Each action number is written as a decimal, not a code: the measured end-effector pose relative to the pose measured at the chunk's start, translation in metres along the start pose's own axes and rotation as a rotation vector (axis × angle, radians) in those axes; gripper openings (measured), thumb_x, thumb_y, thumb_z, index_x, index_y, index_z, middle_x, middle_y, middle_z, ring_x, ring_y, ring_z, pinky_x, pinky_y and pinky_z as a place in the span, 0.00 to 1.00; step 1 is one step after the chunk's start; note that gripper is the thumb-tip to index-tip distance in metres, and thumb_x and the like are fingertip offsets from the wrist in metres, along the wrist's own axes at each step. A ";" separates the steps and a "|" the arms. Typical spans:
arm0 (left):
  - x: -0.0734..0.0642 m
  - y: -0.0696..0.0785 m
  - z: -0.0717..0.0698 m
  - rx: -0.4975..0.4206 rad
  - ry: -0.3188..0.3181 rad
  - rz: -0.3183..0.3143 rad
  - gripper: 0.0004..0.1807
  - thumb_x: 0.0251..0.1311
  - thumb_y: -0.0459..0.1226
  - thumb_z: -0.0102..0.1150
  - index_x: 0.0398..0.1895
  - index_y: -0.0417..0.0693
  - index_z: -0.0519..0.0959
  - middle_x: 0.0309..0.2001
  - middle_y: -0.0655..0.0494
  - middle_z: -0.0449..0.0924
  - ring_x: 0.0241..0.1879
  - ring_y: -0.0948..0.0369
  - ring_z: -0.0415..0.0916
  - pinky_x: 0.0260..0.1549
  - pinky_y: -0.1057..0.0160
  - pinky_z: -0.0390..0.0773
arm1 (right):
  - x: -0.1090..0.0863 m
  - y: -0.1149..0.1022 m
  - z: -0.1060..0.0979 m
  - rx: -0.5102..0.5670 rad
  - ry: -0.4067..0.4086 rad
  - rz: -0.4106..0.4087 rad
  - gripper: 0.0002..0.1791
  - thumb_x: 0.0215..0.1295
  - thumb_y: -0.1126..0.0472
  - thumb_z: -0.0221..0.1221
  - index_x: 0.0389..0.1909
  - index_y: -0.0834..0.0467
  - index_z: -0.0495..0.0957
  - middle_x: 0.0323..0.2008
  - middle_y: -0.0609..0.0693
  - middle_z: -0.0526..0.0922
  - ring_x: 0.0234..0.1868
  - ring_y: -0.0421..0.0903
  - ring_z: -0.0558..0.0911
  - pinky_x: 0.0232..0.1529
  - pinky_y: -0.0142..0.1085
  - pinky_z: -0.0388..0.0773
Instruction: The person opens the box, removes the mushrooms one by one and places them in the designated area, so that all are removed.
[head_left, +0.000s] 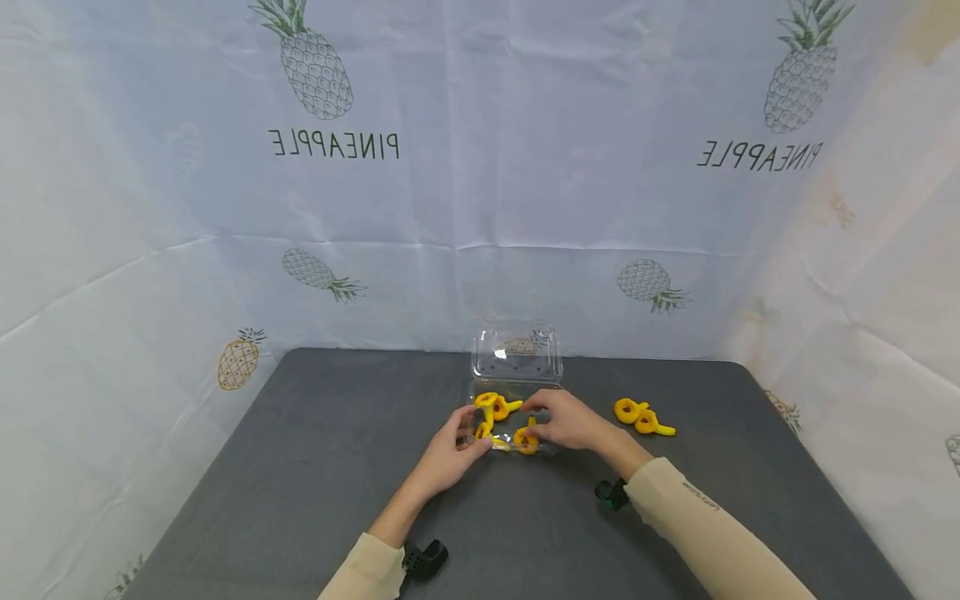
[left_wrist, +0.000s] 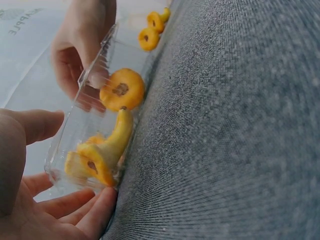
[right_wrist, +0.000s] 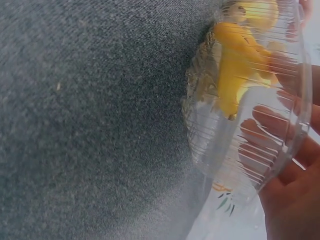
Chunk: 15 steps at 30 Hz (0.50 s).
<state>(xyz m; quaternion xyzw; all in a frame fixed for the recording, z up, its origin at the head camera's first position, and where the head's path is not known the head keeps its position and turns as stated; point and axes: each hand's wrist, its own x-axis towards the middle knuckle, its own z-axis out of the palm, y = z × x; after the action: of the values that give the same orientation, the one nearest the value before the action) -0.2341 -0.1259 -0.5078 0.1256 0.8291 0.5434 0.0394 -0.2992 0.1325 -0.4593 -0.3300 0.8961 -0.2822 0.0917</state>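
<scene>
A clear plastic clamshell box (head_left: 515,386) stands on the table with its lid (head_left: 517,354) raised at the back. Several yellow mushroom-shaped pieces (head_left: 501,408) with long stems and dark-centred caps lie inside it. My left hand (head_left: 447,456) rests at the box's left front corner, its fingers (left_wrist: 102,210) touching the outside and the thumb spread away. From the right side, my right hand (head_left: 566,421) reaches into the box. Its slightly bent fingers are beside a yellow piece (left_wrist: 122,90) at the front right; ribbed plastic covers part of them in the right wrist view.
Two more yellow mushroom-shaped pieces (head_left: 645,417) lie on the dark grey table (head_left: 337,433) to the right of the box. Behind the table hangs a white cloth (head_left: 487,200) printed with pineapples. A black band (head_left: 425,558) is at the left wrist.
</scene>
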 end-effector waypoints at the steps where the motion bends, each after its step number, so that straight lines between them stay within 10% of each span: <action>1: 0.000 0.000 0.000 -0.001 -0.001 0.001 0.37 0.73 0.47 0.60 0.77 0.44 0.59 0.71 0.35 0.63 0.67 0.40 0.68 0.62 0.42 0.74 | 0.001 0.000 0.000 -0.007 -0.001 0.002 0.22 0.67 0.56 0.69 0.58 0.62 0.81 0.54 0.55 0.83 0.56 0.55 0.80 0.56 0.53 0.79; 15: 0.000 -0.002 0.000 -0.001 -0.002 0.007 0.37 0.72 0.48 0.60 0.77 0.44 0.59 0.70 0.34 0.64 0.66 0.40 0.69 0.61 0.42 0.75 | 0.011 0.000 0.009 -0.007 0.030 0.012 0.20 0.69 0.52 0.66 0.55 0.60 0.82 0.52 0.54 0.84 0.53 0.53 0.82 0.54 0.52 0.81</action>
<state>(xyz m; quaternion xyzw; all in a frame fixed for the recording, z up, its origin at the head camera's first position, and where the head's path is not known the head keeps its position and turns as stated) -0.2347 -0.1266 -0.5091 0.1292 0.8284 0.5437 0.0384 -0.3044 0.1217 -0.4662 -0.3206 0.9003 -0.2835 0.0790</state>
